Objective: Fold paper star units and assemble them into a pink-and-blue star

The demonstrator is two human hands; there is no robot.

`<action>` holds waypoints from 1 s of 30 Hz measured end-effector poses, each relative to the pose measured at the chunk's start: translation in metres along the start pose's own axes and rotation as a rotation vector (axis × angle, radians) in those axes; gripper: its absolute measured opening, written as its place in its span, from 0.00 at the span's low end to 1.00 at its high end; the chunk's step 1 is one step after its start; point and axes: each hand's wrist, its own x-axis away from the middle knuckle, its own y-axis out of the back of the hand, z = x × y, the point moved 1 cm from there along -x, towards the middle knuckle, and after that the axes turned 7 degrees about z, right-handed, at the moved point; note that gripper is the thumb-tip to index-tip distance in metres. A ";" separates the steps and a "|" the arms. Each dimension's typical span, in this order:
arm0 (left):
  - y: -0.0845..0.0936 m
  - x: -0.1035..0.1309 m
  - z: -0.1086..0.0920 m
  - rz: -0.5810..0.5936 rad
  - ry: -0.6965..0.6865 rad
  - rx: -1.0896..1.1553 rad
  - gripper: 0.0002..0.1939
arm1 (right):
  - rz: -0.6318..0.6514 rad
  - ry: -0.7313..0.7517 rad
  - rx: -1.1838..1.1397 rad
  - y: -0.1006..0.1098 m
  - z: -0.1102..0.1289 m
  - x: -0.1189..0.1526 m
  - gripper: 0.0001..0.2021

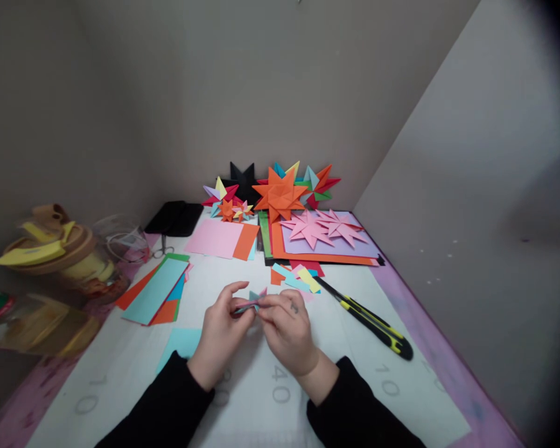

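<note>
Between my two hands, above the middle of the white mat, is a small folded paper piece [256,297] in pink and grey-blue. My left hand [226,326] pinches its left side between thumb and index finger. From the right, my right hand [287,320] grips the same piece with thumb and fingertips, and the fingers hide much of it. Under my left wrist lies a light blue paper sheet [180,345]. Small paper strips [298,278] in several colours lie just beyond my right hand. A black and yellow utility knife [368,320] rests to the right.
Finished paper stars [280,194] stand against the back wall. Pink stars [310,229] lie on stacked paper sheets [326,256]. Coloured paper rectangles [156,292] and scissors [163,249] are on the left, near a lidded cup [74,261] and a bottle [32,320]. A black pouch [175,218] sits behind them.
</note>
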 end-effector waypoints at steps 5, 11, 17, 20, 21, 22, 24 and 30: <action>0.000 0.000 0.001 -0.010 -0.012 -0.026 0.21 | 0.026 -0.036 -0.034 -0.002 -0.003 0.002 0.12; 0.000 0.002 0.003 -0.004 -0.040 -0.081 0.20 | 0.094 -0.126 -0.066 -0.003 -0.004 0.000 0.11; -0.001 0.002 0.002 0.016 -0.047 -0.075 0.19 | 0.050 -0.238 -0.078 -0.007 -0.007 0.004 0.08; -0.002 0.002 0.001 0.018 -0.027 -0.067 0.19 | 0.015 -0.297 -0.080 -0.008 -0.009 0.006 0.06; -0.002 0.002 0.001 0.017 -0.022 -0.064 0.19 | 0.002 -0.312 -0.081 -0.007 -0.009 0.006 0.06; -0.002 0.002 0.001 0.016 -0.017 -0.060 0.19 | -0.006 -0.319 -0.082 -0.007 -0.009 0.005 0.05; -0.002 0.002 0.001 0.013 -0.009 -0.047 0.19 | -0.005 -0.313 -0.083 -0.006 -0.008 0.004 0.05; -0.003 0.000 0.002 0.016 0.013 0.020 0.20 | 0.008 -0.260 -0.092 -0.003 -0.006 0.000 0.06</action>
